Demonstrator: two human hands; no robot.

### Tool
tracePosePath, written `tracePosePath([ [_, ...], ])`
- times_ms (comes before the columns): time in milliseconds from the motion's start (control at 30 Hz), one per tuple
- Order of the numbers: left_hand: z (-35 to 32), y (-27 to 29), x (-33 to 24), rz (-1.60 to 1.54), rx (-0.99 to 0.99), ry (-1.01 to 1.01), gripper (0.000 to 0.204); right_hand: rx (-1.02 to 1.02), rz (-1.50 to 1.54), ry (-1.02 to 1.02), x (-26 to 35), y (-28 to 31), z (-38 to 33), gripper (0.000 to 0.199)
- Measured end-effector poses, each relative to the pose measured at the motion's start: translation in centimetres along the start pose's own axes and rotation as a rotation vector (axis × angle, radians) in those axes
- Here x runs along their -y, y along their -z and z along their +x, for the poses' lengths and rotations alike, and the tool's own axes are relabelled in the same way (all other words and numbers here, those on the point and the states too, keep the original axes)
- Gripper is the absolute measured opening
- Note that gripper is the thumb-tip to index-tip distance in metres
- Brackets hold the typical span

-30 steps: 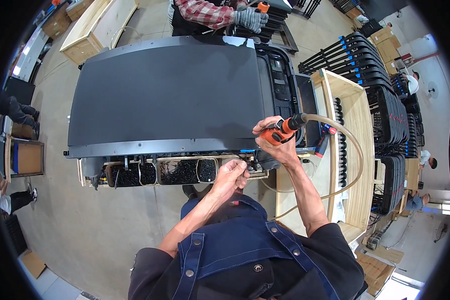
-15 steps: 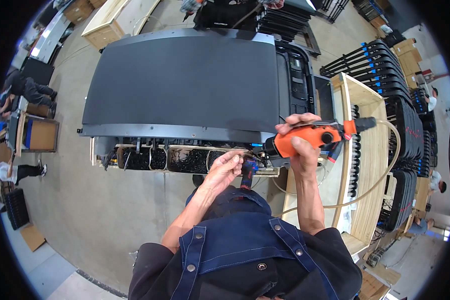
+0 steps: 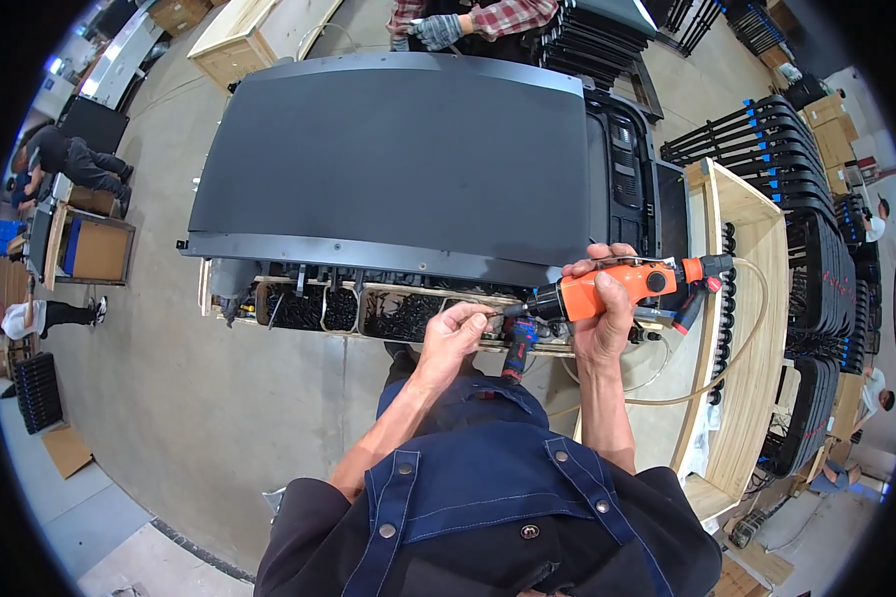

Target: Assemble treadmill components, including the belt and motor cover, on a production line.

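My right hand [image 3: 604, 313] is wrapped round an orange air-powered driver [image 3: 617, 291], its black nose pointing left and a clear hose at its back end. At the nose's tip my left hand [image 3: 455, 341] has thumb and fingertips pinched together. Whatever they pinch is too small to make out. Just below the nose a blue and black cordless drill [image 3: 519, 350] stands at the edge of the parts rack. Beyond both hands lies a large dark grey panel [image 3: 388, 159] with a lighter metal edge strip [image 3: 368, 249].
Bins of black screws [image 3: 398, 314] line the panel's near side. An open wooden crate [image 3: 752, 328] stands to the right, with the hose [image 3: 732, 378] looping over it. Across the panel are a co-worker's gloved hands [image 3: 436, 32]. Stacked black frames [image 3: 811, 239] fill the far right.
My view has shifted, so the panel sits further right. The driver has levelled, and its nose now meets my left fingertips. A co-worker's gloved hands and plaid sleeves have come into view across the panel.
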State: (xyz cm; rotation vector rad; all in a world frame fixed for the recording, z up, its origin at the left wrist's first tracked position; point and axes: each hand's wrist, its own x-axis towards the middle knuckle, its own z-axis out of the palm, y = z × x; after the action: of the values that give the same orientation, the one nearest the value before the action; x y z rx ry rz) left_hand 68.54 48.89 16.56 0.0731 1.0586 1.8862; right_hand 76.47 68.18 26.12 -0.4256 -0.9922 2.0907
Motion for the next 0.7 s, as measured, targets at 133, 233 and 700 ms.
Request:
tracePosePath([
  [133,0.7,2.8,-1.0,0.432,-0.075,-0.301,0.028,-0.094,-0.09,0.021,-2.6,-2.7,-0.9,0.049],
  [233,1.6,5.2,-2.5,0.106,0.004,0.068,0.028,-0.049,-0.165,0.059,-4.1,-5.5,-0.9,0.049],
  [700,5.0,8.9,-4.3,-0.95,0.113,0.443,0.029,0.451,-0.613,0.165,-9.9,-13.9,0.1,0.051],
])
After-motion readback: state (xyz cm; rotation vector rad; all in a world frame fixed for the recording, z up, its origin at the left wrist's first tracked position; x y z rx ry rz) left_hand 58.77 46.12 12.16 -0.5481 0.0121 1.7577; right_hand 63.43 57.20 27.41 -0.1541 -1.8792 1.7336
